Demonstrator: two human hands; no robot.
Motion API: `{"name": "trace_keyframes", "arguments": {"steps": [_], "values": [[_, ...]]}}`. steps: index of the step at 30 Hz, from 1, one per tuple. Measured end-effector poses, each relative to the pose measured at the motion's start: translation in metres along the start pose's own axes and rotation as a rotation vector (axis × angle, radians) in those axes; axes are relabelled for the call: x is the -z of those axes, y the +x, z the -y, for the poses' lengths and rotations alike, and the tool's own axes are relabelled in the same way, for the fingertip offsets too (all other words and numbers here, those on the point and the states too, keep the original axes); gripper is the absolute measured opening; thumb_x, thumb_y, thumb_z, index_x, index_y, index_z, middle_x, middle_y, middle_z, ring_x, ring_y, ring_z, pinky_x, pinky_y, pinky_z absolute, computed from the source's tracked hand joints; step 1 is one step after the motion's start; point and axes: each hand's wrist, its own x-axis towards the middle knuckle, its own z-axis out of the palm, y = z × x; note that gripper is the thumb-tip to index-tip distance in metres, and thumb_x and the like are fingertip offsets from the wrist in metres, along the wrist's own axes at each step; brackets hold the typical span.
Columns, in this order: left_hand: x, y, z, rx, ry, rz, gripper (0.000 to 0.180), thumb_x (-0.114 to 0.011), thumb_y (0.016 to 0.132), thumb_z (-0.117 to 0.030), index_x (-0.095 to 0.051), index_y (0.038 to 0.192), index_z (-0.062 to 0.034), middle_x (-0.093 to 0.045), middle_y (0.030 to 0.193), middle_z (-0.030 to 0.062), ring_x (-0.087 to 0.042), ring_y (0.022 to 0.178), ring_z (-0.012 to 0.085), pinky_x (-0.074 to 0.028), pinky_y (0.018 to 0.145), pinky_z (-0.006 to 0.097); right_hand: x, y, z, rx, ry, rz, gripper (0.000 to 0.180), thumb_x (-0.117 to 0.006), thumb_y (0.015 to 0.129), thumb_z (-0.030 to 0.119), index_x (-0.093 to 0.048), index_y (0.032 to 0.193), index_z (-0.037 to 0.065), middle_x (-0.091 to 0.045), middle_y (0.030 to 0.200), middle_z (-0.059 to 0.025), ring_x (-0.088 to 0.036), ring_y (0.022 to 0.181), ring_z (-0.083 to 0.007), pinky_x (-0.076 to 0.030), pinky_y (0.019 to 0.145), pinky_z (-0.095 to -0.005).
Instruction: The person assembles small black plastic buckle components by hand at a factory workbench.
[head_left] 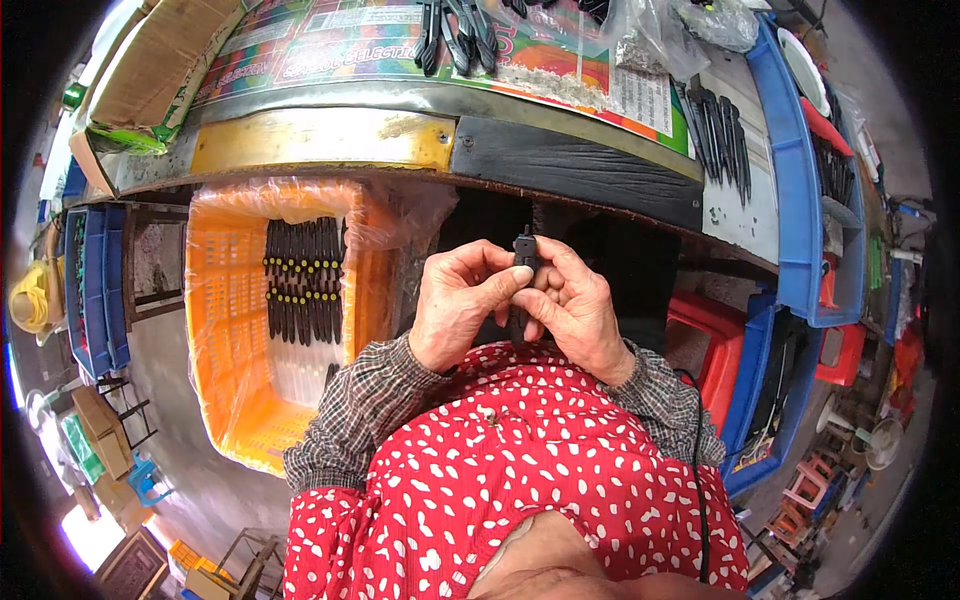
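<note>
A slim black plastic part (524,248) is held upright in front of my lap, just below the table's edge. My left hand (455,305) pinches it from the left, thumb laid across its face. From the other side my right hand (582,312) grips it with curled fingers, the two thumbs nearly meeting. Its lower end is partly hidden by the fingers. Left of my hands, similar black parts with yellow dots (303,265) lie in two neat rows inside a plastic-lined orange crate (203,330).
Ahead runs the worktable's worn front edge (320,140). More black parts (457,38) lie on its printed cover, others (715,135) at its right end. A cardboard box (165,75) stands at left. Blue bins (785,190) and a red stool (722,365) flank me at right.
</note>
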Motion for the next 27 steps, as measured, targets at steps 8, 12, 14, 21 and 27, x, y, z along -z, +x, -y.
{"name": "trace_keyframes", "arguments": {"steps": [8, 12, 14, 21, 27], "values": [[0.002, -0.001, 0.002, -0.007, 0.024, 0.012, 0.008, -0.065, 0.085, -0.007, -0.062, 0.088, -0.0002, -0.061, 0.071, 0.0011, -0.052, 0.054, 0.0041, -0.042, 0.047, 0.018, 0.007, 0.005, 0.006, 0.061, -0.090, 0.014, 0.042, -0.062, 0.086, 0.004, -0.047, 0.125, -0.004, -0.059, 0.077, -0.0026, -0.054, 0.058, -0.0038, -0.045, 0.050, -0.0178], [0.000, -0.001, -0.003, -0.021, 0.085, 0.047, 0.007, -0.065, 0.085, -0.006, -0.062, 0.087, -0.0001, -0.060, 0.070, 0.0003, -0.050, 0.054, 0.0032, -0.040, 0.047, 0.018, 0.019, 0.010, 0.018, -0.017, -0.049, 0.016, 0.033, -0.063, 0.087, 0.008, -0.055, 0.116, -0.005, -0.060, 0.079, -0.0021, -0.052, 0.057, -0.0036, -0.043, 0.049, -0.0178], [-0.003, -0.002, -0.006, -0.018, 0.148, 0.057, 0.006, -0.065, 0.084, -0.004, -0.062, 0.087, -0.0001, -0.060, 0.070, -0.0002, -0.050, 0.053, 0.0028, -0.039, 0.046, 0.017, 0.021, 0.014, 0.021, 0.000, -0.089, 0.020, 0.027, -0.062, 0.088, 0.010, -0.056, 0.111, -0.004, -0.059, 0.078, -0.0018, -0.053, 0.057, -0.0034, -0.043, 0.048, -0.0180], [-0.007, -0.001, -0.003, -0.058, 0.267, 0.072, 0.008, -0.067, 0.081, -0.005, -0.062, 0.086, 0.0008, -0.060, 0.071, -0.0019, -0.049, 0.059, 0.0013, -0.040, 0.051, 0.017, 0.025, 0.019, 0.030, 0.012, -0.199, 0.026, 0.010, -0.063, 0.085, 0.006, -0.058, 0.086, -0.002, -0.057, 0.067, 0.0012, -0.051, 0.057, -0.0026, -0.041, 0.048, -0.0193], [-0.009, -0.002, -0.005, -0.121, 0.334, 0.064, 0.007, -0.068, 0.081, -0.004, -0.063, 0.084, 0.0007, -0.060, 0.072, -0.0030, -0.049, 0.064, 0.0014, -0.039, 0.054, 0.017, 0.025, 0.017, 0.030, 0.026, -0.189, 0.039, 0.010, -0.063, 0.086, 0.008, -0.058, 0.085, -0.001, -0.057, 0.063, 0.0010, -0.051, 0.050, -0.0036, -0.040, 0.043, -0.0196]]}}
